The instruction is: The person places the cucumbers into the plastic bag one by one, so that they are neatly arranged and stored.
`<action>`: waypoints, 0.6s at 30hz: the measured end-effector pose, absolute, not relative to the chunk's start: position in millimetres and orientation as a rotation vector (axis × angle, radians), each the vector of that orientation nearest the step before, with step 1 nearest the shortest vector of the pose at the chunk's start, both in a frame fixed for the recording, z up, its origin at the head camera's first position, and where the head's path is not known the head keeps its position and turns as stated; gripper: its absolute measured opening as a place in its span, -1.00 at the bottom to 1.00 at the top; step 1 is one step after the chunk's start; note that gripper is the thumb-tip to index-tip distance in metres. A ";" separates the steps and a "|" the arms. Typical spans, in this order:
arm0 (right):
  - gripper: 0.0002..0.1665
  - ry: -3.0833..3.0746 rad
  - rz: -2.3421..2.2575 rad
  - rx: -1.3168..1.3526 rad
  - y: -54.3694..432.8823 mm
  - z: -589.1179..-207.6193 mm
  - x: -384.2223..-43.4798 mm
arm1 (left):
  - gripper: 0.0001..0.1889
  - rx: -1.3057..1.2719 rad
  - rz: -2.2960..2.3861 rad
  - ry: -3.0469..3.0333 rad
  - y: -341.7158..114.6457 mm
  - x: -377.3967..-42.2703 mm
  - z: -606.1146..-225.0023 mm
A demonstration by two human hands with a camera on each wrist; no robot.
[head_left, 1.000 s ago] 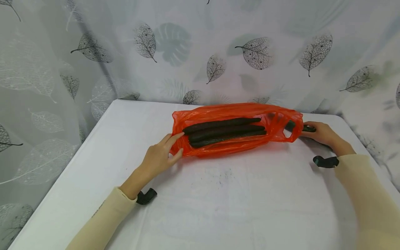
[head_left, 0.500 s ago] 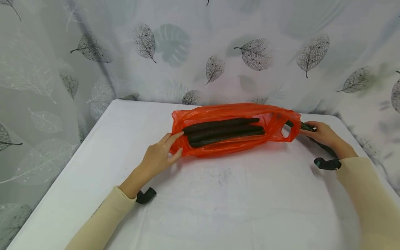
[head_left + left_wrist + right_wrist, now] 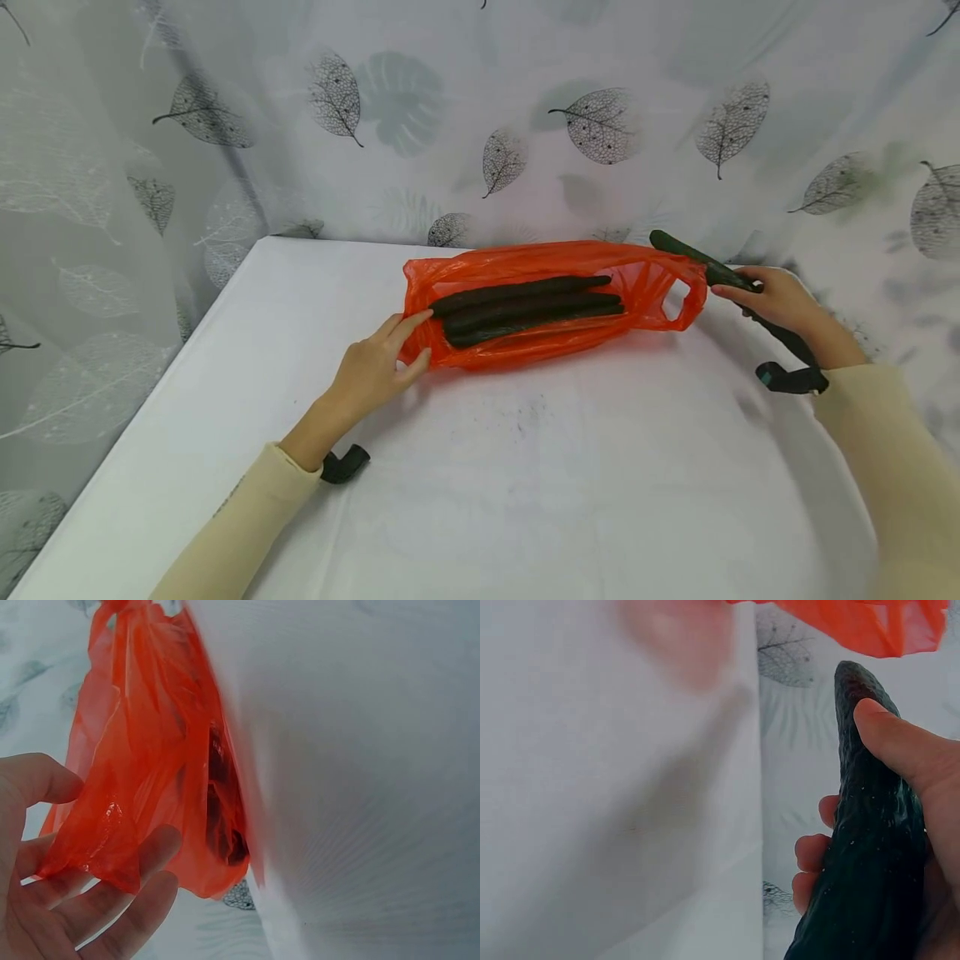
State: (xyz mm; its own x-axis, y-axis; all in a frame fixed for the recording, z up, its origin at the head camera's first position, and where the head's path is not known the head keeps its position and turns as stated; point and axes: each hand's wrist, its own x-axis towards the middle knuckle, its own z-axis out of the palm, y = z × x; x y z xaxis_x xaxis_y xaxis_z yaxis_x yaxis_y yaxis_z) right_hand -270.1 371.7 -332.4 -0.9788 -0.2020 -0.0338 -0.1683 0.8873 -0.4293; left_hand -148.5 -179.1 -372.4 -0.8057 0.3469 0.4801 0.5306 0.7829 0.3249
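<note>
In the head view, an orange-red plastic bag [image 3: 525,354] lies on its side on the white table, and long dark cucumbers [image 3: 525,310] lie side by side in it. My left hand [image 3: 371,367] is at the bag's left end, fingers spread and touching its edge. From the left wrist, the bag's corner [image 3: 105,847] drapes over my fingers, with the thumb apart on the other side. My right hand [image 3: 937,780] grips another dark green cucumber [image 3: 874,832], thumb along its top near the tip. In the head view this cucumber slants beside the bag's handle end.
The white table [image 3: 540,483] has some faint dark marks in front of the bag. A leaf-printed curtain [image 3: 420,192] hangs behind and beside it. A dark curved device [image 3: 345,464] sticks out at my left wrist, and a similar dark device [image 3: 791,379] at my right.
The cucumber in my right hand has risen and swung, so its far end now shows above the bag's handle end instead of behind it. My left hand stays at the bag; the view shifts slightly.
</note>
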 end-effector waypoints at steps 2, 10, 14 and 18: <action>-0.34 2.982 -0.659 -0.293 371.2 -326.9 -268.4 | -0.48 -0.668 -0.638 -2.575 -179.9 -148.4 -371.7; -0.30 2.986 -0.648 -0.238 363.6 -307.3 -252.2 | -0.46 -0.678 -0.639 -2.594 -180.4 -148.1 -371.4; -0.28 3.011 -0.656 -0.222 356.6 -297.2 -241.9 | -0.46 -0.674 -0.631 -2.605 -180.7 -148.4 -370.9; -0.25 3.039 -0.659 -0.228 348.8 -288.3 -234.3 | -0.46 -0.663 -0.631 -2.609 -181.3 -147.9 -370.4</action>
